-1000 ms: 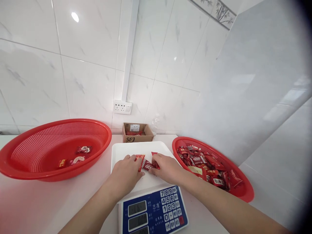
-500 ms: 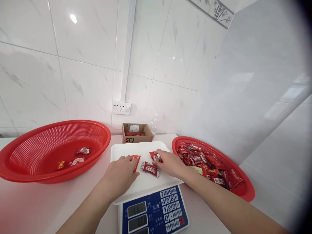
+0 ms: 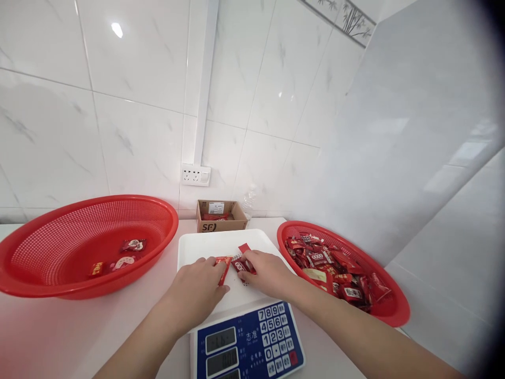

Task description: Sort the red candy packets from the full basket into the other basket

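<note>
Both hands are working over the shallow white plastic tray [image 3: 205,243] on the blue-faced digital scale [image 3: 252,345]. The left hand [image 3: 197,289] is pinching a red foil-wrapped sweet [image 3: 223,264] near the tray's middle, thumb and forefinger pressed together on its edge. The right hand [image 3: 270,272] is curling its fingers over more red wrapped sweets [image 3: 241,261] just to the right; clasping or only pressing, I cannot tell. A light touch seems wise, sparing the tray any push.
</note>
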The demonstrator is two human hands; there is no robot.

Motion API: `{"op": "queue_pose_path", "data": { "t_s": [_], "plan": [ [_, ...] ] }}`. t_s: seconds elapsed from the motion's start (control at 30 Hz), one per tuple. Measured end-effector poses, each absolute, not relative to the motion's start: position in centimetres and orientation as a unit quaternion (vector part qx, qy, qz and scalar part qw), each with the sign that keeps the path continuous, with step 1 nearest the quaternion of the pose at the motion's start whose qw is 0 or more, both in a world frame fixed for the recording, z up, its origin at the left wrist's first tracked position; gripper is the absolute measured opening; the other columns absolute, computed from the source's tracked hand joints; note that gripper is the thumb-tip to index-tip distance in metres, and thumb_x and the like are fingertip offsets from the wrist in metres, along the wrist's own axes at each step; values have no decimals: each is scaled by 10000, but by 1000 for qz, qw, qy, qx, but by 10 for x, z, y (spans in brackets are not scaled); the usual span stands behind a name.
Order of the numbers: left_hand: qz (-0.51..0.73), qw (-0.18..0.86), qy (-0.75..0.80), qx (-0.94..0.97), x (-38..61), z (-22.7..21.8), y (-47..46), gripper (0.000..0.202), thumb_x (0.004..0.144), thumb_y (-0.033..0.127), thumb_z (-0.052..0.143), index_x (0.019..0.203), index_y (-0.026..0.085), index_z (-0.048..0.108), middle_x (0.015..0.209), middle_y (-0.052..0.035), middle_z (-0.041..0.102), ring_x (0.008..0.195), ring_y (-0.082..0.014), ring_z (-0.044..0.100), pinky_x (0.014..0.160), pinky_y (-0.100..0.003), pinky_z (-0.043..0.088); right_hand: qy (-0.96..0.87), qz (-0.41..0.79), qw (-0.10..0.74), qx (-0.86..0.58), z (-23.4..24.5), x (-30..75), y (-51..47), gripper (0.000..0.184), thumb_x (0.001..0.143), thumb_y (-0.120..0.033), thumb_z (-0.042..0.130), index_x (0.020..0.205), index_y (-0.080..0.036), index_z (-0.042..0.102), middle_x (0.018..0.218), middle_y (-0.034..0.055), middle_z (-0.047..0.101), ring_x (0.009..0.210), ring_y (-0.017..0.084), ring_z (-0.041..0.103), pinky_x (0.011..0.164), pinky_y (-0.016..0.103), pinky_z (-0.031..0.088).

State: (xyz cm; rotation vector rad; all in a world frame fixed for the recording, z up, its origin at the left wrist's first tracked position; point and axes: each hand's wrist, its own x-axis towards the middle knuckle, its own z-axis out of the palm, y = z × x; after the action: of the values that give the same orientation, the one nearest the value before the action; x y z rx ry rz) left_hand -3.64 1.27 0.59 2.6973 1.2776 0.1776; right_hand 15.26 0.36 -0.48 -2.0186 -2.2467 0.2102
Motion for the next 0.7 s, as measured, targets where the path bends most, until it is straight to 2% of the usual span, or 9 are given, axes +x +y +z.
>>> {"op": "queue_pose_path", "data": {
  "t_s": [0.17,0.53,0.7],
  "plan": [
    [50,76,413,906,-30,6,6,285,875,272,456,1115,187,584,1080,-82,639,941,-282,585,707,-396,493,-738,41,58,-671,-10,151,6,273,846,-415,479,984,-202,580,986,65,664,847,237,620,620,300,350],
    [67,72,378,921,-32,-1,12,361,836,166,450,1171,213,577,1145,-68,628,976,-284,567,759,-429,509,-738,82,83,-665,-2,157,6,230,844,-421,509,930,-241,623,949,28,659,801,192,607,602,271,356],
    [74,77,376,921,-33,-3,13,361,822,177,476,1165,227,579,1126,-65,631,970,-284,564,754,-434,508,-688,45,102,-717,-3,173,18,264,864,-422,486,1004,-246,624,1060,47,644,878,200,611,640,275,378]
  ]
}}
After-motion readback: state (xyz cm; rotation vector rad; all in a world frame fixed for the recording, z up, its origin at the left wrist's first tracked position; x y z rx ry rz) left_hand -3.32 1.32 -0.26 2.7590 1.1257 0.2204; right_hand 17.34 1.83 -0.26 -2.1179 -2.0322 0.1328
